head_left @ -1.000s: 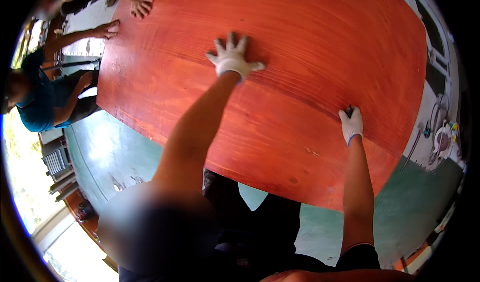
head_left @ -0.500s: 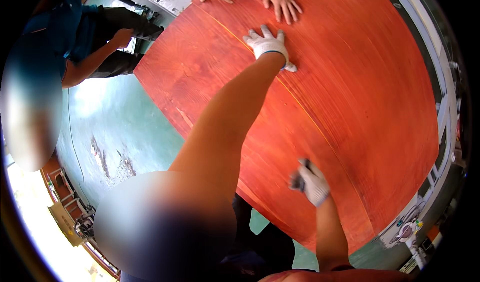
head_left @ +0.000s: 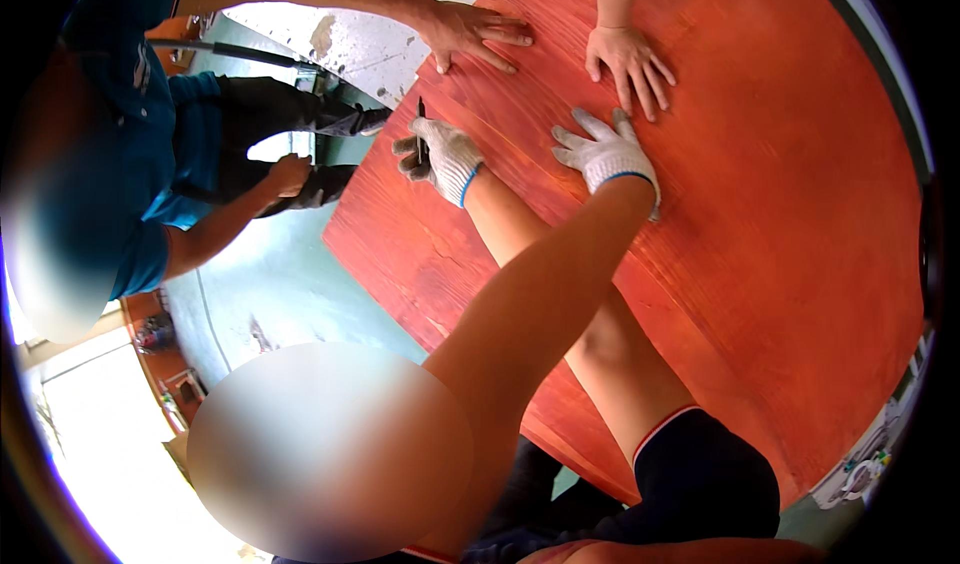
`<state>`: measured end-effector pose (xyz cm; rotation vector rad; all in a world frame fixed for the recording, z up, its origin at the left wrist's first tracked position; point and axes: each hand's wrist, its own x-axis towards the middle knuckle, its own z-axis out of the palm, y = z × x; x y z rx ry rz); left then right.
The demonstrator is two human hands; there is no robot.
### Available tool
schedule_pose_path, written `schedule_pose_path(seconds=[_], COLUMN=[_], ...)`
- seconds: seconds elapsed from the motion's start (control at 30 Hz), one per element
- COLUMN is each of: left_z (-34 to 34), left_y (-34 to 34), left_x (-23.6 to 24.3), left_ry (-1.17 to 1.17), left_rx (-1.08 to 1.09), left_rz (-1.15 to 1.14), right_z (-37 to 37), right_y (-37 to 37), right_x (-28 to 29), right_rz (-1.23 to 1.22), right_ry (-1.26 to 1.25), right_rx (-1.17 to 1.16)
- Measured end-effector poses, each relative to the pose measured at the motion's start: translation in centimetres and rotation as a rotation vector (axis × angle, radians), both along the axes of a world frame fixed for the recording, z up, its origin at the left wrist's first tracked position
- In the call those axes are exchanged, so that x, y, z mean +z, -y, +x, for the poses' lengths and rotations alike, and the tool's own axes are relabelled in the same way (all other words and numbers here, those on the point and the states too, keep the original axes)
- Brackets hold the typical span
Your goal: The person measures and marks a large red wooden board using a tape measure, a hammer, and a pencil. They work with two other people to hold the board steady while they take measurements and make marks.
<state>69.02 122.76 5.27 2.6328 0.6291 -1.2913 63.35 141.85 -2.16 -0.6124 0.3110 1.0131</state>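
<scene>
Red panel | left fingers spread atop | right fingers hold pen

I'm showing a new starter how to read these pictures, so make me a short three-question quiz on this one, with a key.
1. Multiple choice: which of the wearer's gloves grips the slim black tool? A, left; B, right; C, neither.
2. True or false: the wearer's arms run apart without crossing.
3. Count: how many visible bare hands lie on the red board?

Key
1. B: the right hand grips it.
2. False: the left arm passes over the right arm.
3. Two; a third bare hand is off the board.
</scene>
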Motion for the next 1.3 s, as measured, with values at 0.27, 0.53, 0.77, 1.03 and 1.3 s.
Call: schedule_pose_path(seconds=[0.27,0.53,0.77,1.03,1.3], left_z=[1.0,1.3,0.6,-0.3,-1.1], left_y=[0.4,0.4,0.4,-0.6,0.4], left_x=[0.5,0.5,0.0,-0.3,-0.6], left_ry=[-0.082,-0.1,-0.03,0.009,0.099], left_rx=[-0.061,-0.033,-0.015,-0.026,0.008], left_rz=[0.001,0.005,0.012,-0.06,0.012], right_z=[3.9,4.2,2.9,0.3,-2.5], right_y=[-3.5,-3.6,-4.7,0.2,5.7], right_x=[-0.5,-0.8,-1.6,-1.4,-1.4], right_rz=[0.044,-0.089,-0.083,-0.113,-0.16], right_ry=[-0.039,-0.026,-0.104,-0.135,-0.148], right_rx=[-0.064,-0.051,-0.177,-0.199,-0.232])
